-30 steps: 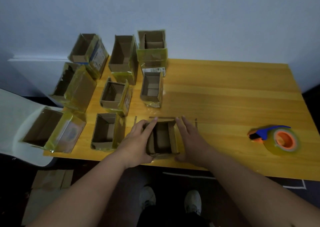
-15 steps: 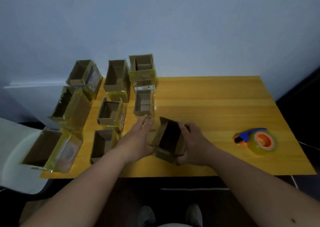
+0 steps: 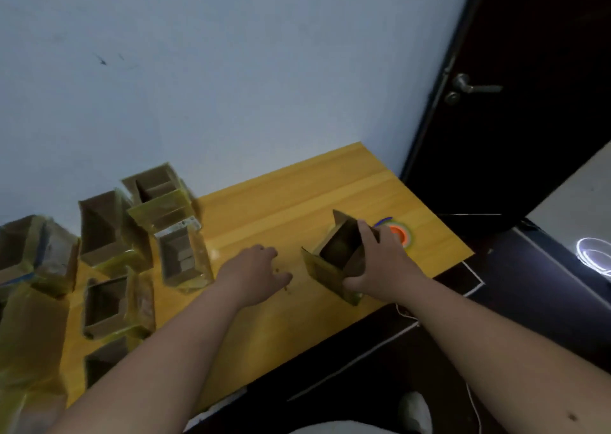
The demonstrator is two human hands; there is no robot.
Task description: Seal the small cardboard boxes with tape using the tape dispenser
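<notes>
cardboard fills my right hand (image 3: 380, 268): my fingers and thumb are curled round a small open box (image 3: 337, 258), which i hold tilted over the yellow wooden table (image 3: 297, 195), its dark inside turned toward me. my left hand (image 3: 254, 274) hovers low over the wood just beside it, fingers loosely bent, holding nothing. the tape dispenser (image 3: 398, 233) lies on the table right behind the box, mostly hidden by my knuckles. more open boxes (image 3: 109, 298) with shiny tape on them crowd the left side, blurred.
</notes>
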